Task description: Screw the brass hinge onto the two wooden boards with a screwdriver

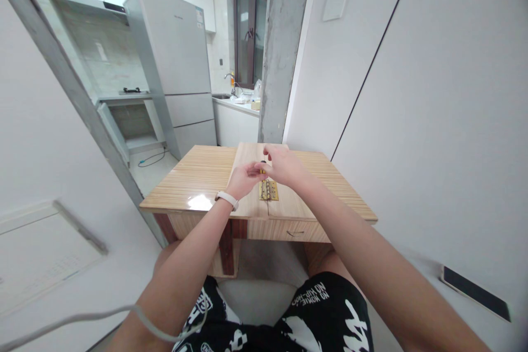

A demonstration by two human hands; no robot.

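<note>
A brass-coloured hinge (269,190) with screw holes lies across the seam between two pale wooden boards (251,208) on the table. Just beyond it, a small upright black-and-yellow tool (263,167) shows between my fingers; most of it is hidden, so its kind is unclear. My left hand (246,177), a white band on its wrist, is closed with its fingertips pinched around the tool's lower part. From the other side my right hand (281,164) curls in, its thumb against the tool near the left fingertips and its fingers bent above.
The boards lie on a striped wooden table (187,179) with a drawer handle (295,232) facing my lap. A wall (433,121) closes the right side. Past the table stand a fridge (175,49) and a sink counter (235,121). A pale cable (103,311) hangs at lower left.
</note>
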